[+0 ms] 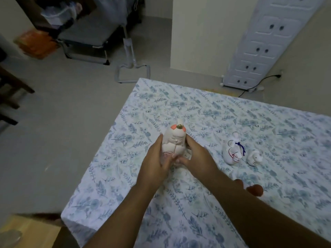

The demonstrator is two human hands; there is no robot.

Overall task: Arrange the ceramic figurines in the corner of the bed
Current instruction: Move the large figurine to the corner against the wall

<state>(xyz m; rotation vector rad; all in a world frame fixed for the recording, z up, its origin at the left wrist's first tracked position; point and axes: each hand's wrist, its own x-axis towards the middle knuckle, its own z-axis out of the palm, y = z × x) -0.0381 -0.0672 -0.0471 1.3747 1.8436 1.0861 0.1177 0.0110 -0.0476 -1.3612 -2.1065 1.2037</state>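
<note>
Head view: both hands [176,159] clasp tall figurine [173,140] near bed [125,122] edge.

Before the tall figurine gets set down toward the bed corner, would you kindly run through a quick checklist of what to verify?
1. Left hand on the tall figurine: ok, clasping its left side.
2. Right hand on it: ok, clasping the right side.
3. Figurine upright: ok.
4. Bed surface toward the far corner free of objects: ok.
5. The two small figurines, one with a blue ribbon and one smaller, clear of the hands: ok, apart to the right.
6. Base resting on the bed: cannot tell.
</note>
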